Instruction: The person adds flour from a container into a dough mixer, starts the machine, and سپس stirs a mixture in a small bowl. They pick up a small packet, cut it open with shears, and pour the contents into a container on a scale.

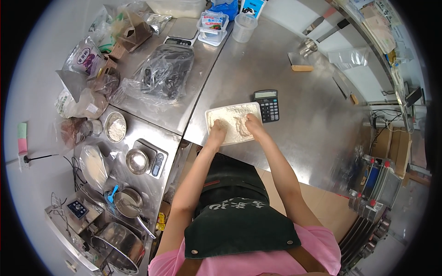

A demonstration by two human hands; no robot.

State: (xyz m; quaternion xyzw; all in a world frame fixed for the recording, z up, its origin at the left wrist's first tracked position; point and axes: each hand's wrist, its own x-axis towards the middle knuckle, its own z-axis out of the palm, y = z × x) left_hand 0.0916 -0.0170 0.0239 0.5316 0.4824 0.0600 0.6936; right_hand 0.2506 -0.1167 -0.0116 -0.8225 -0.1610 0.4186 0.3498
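A shallow white tray point(206, 117) of pale flour point(235, 112) lies at the near edge of the steel table. Both my hands are down in it. My left hand point(218, 132) is at the left side, its fingers curled into the flour. On the right side, my right hand point(254, 126) is closed like a fist, with flour around the fingers. The fingertips of both hands are partly hidden. The flour between the hands is uneven and crumbly. A black calculator point(270, 106) lies just beyond the tray's right end.
On the left counter stand a bowl of white powder point(115, 127), a metal bowl point(137, 161) on a scale point(159, 163), and a saucepan point(127, 203). A plastic-wrapped dark item point(168, 73) lies farther back. A scraper point(301, 67) and a clear measuring cup point(244, 28) sit toward the far side.
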